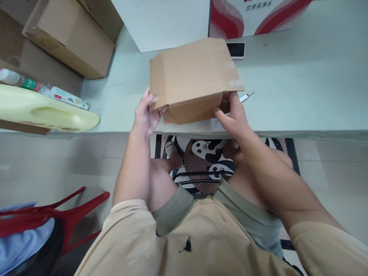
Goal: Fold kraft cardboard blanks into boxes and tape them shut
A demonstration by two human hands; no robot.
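A brown cardboard box (192, 74) is held over the front of the pale green table, tilted with one broad face up and flaps jutting out at both sides. My left hand (147, 114) grips the flap and lower corner at its left, fingers partly behind the cardboard. At the right corner my right hand (232, 113) holds on, thumb on the front face and the other fingers hidden under the flap. Clear tape shows on the right flap. Just right of my right hand lies a slim tool with a pointed metal tip, perhaps a utility knife (245, 96).
A phone (237, 50) lies behind the box, near a red and white carton (258, 17) and a white box (166, 23). At left are cardboard boxes (74, 34), a yellow bottle (48, 109) and a plastic bottle (25, 82). A red chair (71, 216) stands lower left.
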